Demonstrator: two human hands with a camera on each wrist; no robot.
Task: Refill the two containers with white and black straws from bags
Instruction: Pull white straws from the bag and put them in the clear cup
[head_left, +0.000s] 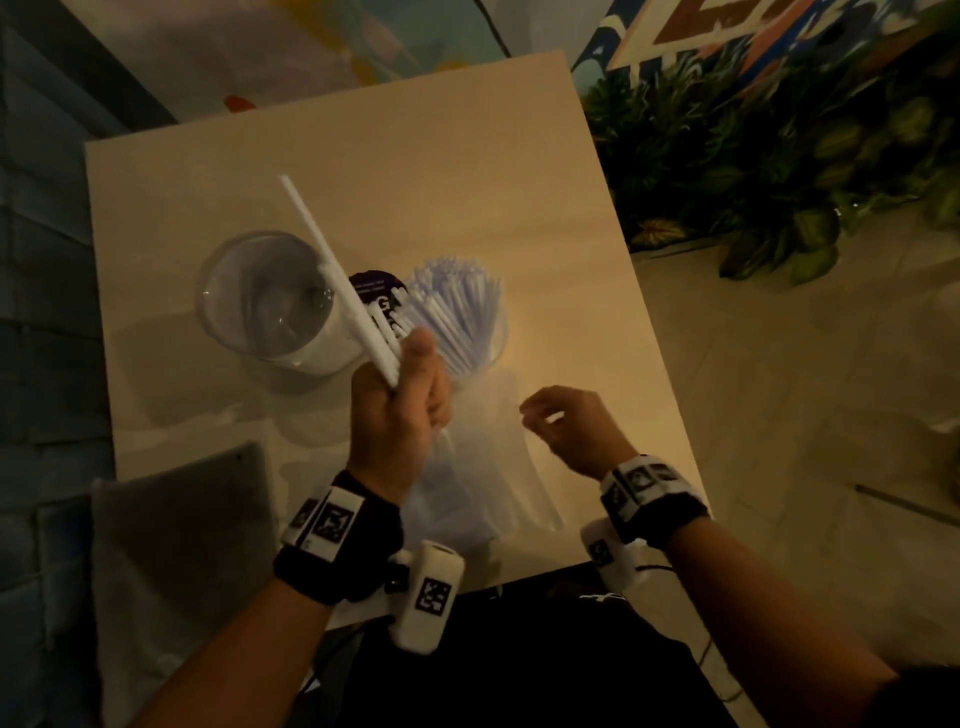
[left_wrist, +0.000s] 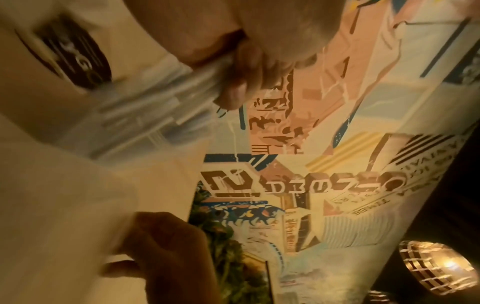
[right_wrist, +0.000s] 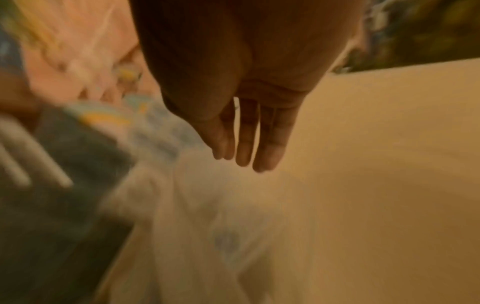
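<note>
My left hand (head_left: 402, 395) grips a small bunch of white straws (head_left: 332, 280) raised above the table, their tips pointing up and to the left over an empty clear container (head_left: 265, 301). In the left wrist view the fingers (left_wrist: 233, 90) curl round the blurred straws (left_wrist: 155, 102). A second clear container (head_left: 457, 312) stands to the right, packed with white straws. Below it lies a clear plastic bag (head_left: 483, 467) on the table. My right hand (head_left: 561, 421) hovers over the bag's right side with loose fingers (right_wrist: 246, 144), holding nothing.
A dark round disc with lettering (head_left: 376, 293) sits between the two containers. A grey cushion (head_left: 182, 545) lies at the table's (head_left: 363, 171) left front corner. Green plants (head_left: 779, 156) stand beyond the table's right edge, with a tiled floor (head_left: 779, 364) beside them.
</note>
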